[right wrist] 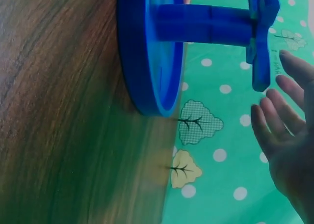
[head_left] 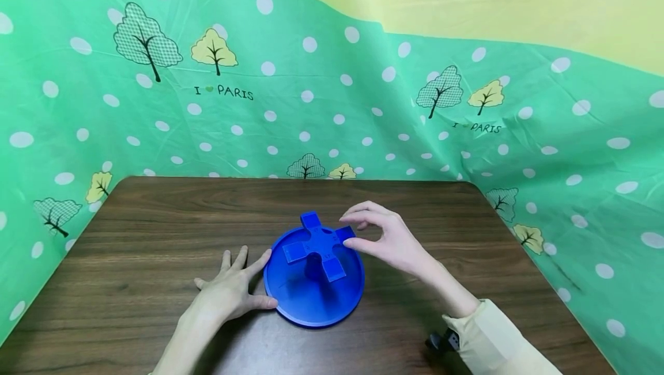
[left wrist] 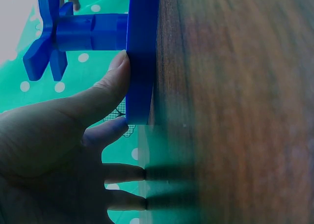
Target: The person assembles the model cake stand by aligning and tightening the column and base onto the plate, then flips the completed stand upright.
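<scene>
A blue round base (head_left: 295,309) with a raised rim lies flat on the table. From its middle rises a blue post (right wrist: 206,23), topped by a blue cross-shaped piece (head_left: 320,242) with broad flat arms. My left hand (head_left: 225,294) is at the base's left side, fingers spread, thumb and index fingertips against the rim; its other fingers reach toward the tabletop. My right hand (head_left: 391,239) hovers at the cross's right arm, thumb and fingers apart around its end. In the right wrist view a gap shows between those fingers and the cross.
The brown wood-grain table (head_left: 197,213) reaches back to a green and yellow cloth (head_left: 321,116) with dots and printed trees. A small black device (head_left: 443,341) sits at the right sleeve's cuff (head_left: 469,320).
</scene>
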Demonstrator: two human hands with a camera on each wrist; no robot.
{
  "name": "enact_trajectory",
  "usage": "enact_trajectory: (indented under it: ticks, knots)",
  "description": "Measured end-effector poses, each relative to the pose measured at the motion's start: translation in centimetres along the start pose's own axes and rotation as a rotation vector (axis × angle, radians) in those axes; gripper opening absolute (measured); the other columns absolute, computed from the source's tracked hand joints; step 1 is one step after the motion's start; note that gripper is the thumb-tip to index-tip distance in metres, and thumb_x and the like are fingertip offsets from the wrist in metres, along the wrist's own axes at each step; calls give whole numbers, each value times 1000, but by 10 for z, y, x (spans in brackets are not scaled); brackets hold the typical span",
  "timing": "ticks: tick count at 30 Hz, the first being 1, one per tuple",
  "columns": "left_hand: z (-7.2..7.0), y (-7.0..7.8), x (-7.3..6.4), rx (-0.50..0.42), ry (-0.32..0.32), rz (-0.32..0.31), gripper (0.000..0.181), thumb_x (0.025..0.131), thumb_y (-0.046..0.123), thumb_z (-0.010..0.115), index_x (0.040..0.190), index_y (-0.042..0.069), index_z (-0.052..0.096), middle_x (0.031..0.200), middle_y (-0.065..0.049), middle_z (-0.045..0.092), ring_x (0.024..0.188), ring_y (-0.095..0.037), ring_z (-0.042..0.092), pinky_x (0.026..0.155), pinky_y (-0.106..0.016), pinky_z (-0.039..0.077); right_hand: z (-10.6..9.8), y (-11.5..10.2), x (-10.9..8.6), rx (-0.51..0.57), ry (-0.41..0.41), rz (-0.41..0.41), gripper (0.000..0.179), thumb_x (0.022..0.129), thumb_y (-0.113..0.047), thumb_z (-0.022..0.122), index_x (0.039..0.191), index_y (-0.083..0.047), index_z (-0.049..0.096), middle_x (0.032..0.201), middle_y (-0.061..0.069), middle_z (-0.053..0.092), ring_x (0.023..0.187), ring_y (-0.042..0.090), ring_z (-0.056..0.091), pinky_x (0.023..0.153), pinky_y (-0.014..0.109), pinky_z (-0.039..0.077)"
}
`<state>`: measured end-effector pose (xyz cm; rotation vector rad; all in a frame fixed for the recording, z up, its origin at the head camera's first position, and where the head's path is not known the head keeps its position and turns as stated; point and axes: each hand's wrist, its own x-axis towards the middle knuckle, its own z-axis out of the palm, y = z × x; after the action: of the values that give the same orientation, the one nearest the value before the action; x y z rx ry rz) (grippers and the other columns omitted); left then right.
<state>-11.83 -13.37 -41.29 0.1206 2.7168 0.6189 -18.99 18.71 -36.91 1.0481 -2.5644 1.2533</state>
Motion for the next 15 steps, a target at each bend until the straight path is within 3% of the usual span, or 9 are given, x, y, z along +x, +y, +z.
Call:
enact_trajectory:
  ticks: [2, 7, 15]
  knots:
    - [1, 0, 0, -2, 0, -1, 104, 76, 62, 82, 161, 31, 33, 168, -29, 21, 154, -59, 9, 94, -98, 12, 1, 2, 1, -10, -50, 31, 37, 89, -25, 82, 124, -19, 73, 125, -5, 71, 111, 12, 67, 92, 35, 60]
    - [2, 0, 0, -5, 4, 1, 104, 75, 62, 82, 161, 31, 33, 168, -29, 21, 154, -60, 9, 93, -98, 12, 3, 6, 1, -41, -118, 53, 36, 89, -27, 82, 123, -17, 75, 119, -8, 74, 101, 8, 66, 88, 31, 60]
    - [3, -1, 0, -1, -3, -1, 104, 76, 63, 81, 162, 31, 32, 169, -28, 20, 154, -59, 8, 94, -97, 12, -4, 1, -1, -9, -189, 59, 31, 87, -32, 84, 117, -26, 76, 103, -10, 74, 90, 11, 63, 71, 24, 59]
